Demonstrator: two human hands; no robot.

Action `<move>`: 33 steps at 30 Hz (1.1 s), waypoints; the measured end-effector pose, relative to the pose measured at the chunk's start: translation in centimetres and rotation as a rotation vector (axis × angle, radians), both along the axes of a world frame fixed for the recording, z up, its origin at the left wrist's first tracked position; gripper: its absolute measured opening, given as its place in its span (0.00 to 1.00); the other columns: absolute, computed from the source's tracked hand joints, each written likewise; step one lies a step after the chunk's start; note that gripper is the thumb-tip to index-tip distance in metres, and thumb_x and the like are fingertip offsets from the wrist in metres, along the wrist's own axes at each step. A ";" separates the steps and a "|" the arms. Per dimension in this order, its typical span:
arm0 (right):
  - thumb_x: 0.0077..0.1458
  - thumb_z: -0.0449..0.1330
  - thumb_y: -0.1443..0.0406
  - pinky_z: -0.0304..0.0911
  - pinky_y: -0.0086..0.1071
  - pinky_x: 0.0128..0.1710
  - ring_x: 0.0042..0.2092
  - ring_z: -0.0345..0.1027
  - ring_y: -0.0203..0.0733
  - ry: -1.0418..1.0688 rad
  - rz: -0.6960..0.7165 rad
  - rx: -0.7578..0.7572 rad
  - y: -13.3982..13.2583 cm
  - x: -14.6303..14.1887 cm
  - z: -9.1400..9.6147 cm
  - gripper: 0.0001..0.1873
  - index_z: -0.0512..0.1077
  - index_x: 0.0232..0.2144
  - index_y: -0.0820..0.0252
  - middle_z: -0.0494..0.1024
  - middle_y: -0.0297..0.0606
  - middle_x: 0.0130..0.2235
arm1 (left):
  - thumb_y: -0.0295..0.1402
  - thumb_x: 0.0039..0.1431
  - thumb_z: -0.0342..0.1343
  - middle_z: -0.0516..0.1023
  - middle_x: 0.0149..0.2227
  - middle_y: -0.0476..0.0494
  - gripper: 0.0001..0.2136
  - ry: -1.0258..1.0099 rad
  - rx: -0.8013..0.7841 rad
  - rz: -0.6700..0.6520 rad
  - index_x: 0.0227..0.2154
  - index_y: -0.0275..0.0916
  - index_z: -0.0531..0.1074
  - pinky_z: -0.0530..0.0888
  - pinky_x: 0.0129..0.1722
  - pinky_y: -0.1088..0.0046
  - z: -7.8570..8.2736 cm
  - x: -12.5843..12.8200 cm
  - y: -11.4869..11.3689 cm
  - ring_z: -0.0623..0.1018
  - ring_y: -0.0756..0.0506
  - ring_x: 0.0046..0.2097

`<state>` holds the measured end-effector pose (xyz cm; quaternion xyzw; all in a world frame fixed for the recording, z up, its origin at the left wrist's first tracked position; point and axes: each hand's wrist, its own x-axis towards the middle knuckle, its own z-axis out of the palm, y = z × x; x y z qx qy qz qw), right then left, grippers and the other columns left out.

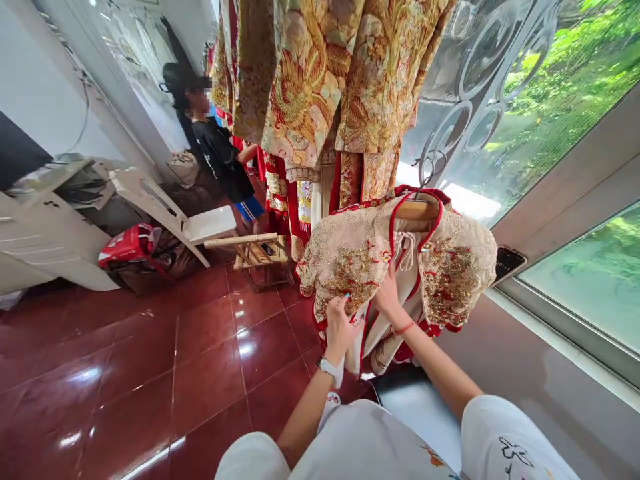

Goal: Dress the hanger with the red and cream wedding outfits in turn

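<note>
A cream jacket [360,257] with gold and red embroidery and red trim hangs on a wooden hanger [417,210] in front of me. My left hand [340,327], a white watch on its wrist, is closed on the jacket's left front edge. My right hand [389,293], with a red cord on the wrist, pinches the inner front edge near the middle opening. Both hands grip the fabric.
More gold-embroidered red garments [320,87] hang above and behind. A window with a metal grille [480,80] runs along the right, with a phone [507,263] on its sill. Another person [217,150] stands at the back near a white plastic chair [200,223] and a wooden stool [257,250]. Red tiled floor [150,373].
</note>
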<state>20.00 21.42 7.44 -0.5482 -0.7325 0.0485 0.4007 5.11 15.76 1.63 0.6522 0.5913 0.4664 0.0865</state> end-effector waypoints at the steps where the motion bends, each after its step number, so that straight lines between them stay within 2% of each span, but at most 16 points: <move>1: 0.64 0.56 0.60 0.55 0.66 0.61 0.65 0.56 0.60 -0.009 -0.140 0.020 -1.2 1.5 -1.7 0.17 0.70 0.54 0.56 0.66 0.51 0.60 | 0.32 0.51 0.65 0.71 0.54 0.27 0.32 0.047 -0.053 0.050 0.58 0.37 0.61 0.70 0.59 0.43 -1.4 -0.8 0.0 0.73 0.30 0.59; 4: 0.59 0.56 0.60 0.49 0.72 0.60 0.68 0.48 0.66 -0.055 -0.667 0.075 -4.2 6.7 -6.6 0.20 0.65 0.53 0.60 0.60 0.59 0.61 | 0.31 0.57 0.60 0.73 0.51 0.27 0.22 0.162 -0.187 0.136 0.54 0.36 0.65 0.72 0.56 0.47 -4.1 -2.6 1.1 0.75 0.31 0.57; 6: 0.56 0.57 0.61 0.50 0.69 0.60 0.66 0.49 0.68 -0.087 -0.842 0.024 -5.0 9.9 -8.7 0.25 0.62 0.54 0.66 0.60 0.65 0.60 | 0.27 0.62 0.53 0.75 0.50 0.29 0.17 0.221 -0.245 0.095 0.54 0.36 0.67 0.74 0.54 0.53 -4.8 -3.4 2.3 0.77 0.35 0.54; 8: 0.54 0.57 0.62 0.56 0.61 0.58 0.61 0.55 0.66 -0.101 -0.882 -0.066 -5.0 12.4 -9.5 0.27 0.61 0.54 0.70 0.63 0.66 0.57 | 0.24 0.64 0.48 0.77 0.47 0.33 0.17 0.276 -0.287 -0.001 0.54 0.37 0.67 0.75 0.51 0.60 -5.1 -3.9 3.3 0.79 0.38 0.51; 10: 0.55 0.55 0.63 0.63 0.53 0.53 0.56 0.61 0.62 -0.112 -0.851 -0.154 -4.9 14.3 -9.7 0.24 0.62 0.52 0.69 0.66 0.63 0.54 | 0.24 0.64 0.48 0.78 0.47 0.34 0.17 0.330 -0.304 -0.065 0.54 0.38 0.67 0.75 0.51 0.62 -5.1 -4.3 3.9 0.79 0.39 0.51; 14: 0.59 0.52 0.63 0.64 0.45 0.44 0.48 0.64 0.56 -0.210 -0.739 -0.272 -6.3 16.9 -10.0 0.17 0.66 0.48 0.64 0.70 0.56 0.48 | 0.35 0.59 0.59 0.75 0.52 0.26 0.20 0.404 -0.297 0.055 0.52 0.33 0.67 0.73 0.55 0.56 -4.7 -5.6 4.8 0.76 0.32 0.56; 16: 0.59 0.51 0.63 0.63 0.44 0.43 0.46 0.65 0.55 -0.249 -0.743 -0.311 -7.4 17.7 -10.4 0.16 0.68 0.47 0.63 0.73 0.54 0.46 | 0.34 0.61 0.57 0.75 0.52 0.24 0.17 0.437 -0.317 0.065 0.51 0.32 0.68 0.72 0.54 0.57 -4.3 -6.2 5.1 0.76 0.32 0.56; 18: 0.59 0.49 0.66 0.62 0.42 0.41 0.43 0.66 0.53 -0.231 -0.739 -0.342 -8.3 17.9 -10.8 0.15 0.69 0.46 0.63 0.74 0.53 0.44 | 0.28 0.64 0.50 0.76 0.52 0.26 0.14 0.485 -0.344 -0.006 0.51 0.33 0.68 0.73 0.53 0.60 -3.8 -6.5 5.0 0.77 0.34 0.55; 21: 0.58 0.46 0.68 0.61 0.39 0.40 0.40 0.68 0.50 -0.134 -0.676 -0.346 -9.0 16.6 -10.7 0.14 0.70 0.40 0.62 0.76 0.50 0.40 | 0.23 0.63 0.46 0.79 0.49 0.30 0.17 0.548 -0.410 -0.077 0.53 0.34 0.68 0.74 0.49 0.62 -2.2 -6.0 3.9 0.79 0.36 0.51; 24: 0.57 0.47 0.69 0.61 0.37 0.39 0.38 0.70 0.49 -0.059 -0.537 -0.345 -9.2 12.7 -9.2 0.12 0.70 0.33 0.60 0.78 0.48 0.36 | 0.23 0.62 0.46 0.82 0.41 0.33 0.19 0.610 -0.508 -0.138 0.55 0.35 0.68 0.74 0.43 0.63 1.0 -4.2 2.1 0.82 0.35 0.45; 27: 0.58 0.48 0.68 0.61 0.36 0.39 0.36 0.70 0.48 -0.005 -0.297 -0.346 -9.3 7.1 -6.6 0.12 0.71 0.30 0.59 0.78 0.46 0.33 | 0.23 0.62 0.45 0.82 0.38 0.33 0.19 0.611 -0.557 -0.237 0.55 0.35 0.69 0.73 0.40 0.62 5.0 -1.4 0.1 0.82 0.34 0.41; 29: 0.59 0.49 0.68 0.62 0.35 0.39 0.36 0.70 0.46 0.051 -0.105 -0.313 -9.7 3.7 -5.0 0.12 0.72 0.32 0.59 0.79 0.45 0.34 | 0.23 0.61 0.45 0.82 0.37 0.34 0.20 0.510 -0.522 -0.292 0.54 0.35 0.70 0.72 0.40 0.63 6.7 0.6 -1.3 0.82 0.35 0.41; 31: 0.59 0.49 0.69 0.63 0.34 0.39 0.36 0.70 0.45 0.098 0.027 -0.294 -10.5 1.3 -4.5 0.12 0.73 0.33 0.60 0.79 0.44 0.34 | 0.22 0.59 0.45 0.82 0.39 0.35 0.20 0.346 -0.443 -0.337 0.53 0.36 0.71 0.72 0.43 0.65 6.8 2.2 -2.6 0.82 0.37 0.43; 33: 0.60 0.48 0.71 0.63 0.34 0.40 0.37 0.71 0.45 0.098 0.059 -0.334 -11.2 0.1 -5.1 0.14 0.73 0.34 0.60 0.80 0.45 0.36 | 0.21 0.58 0.45 0.82 0.42 0.35 0.20 0.208 -0.413 -0.356 0.51 0.37 0.72 0.72 0.44 0.67 5.4 3.4 -3.4 0.81 0.38 0.44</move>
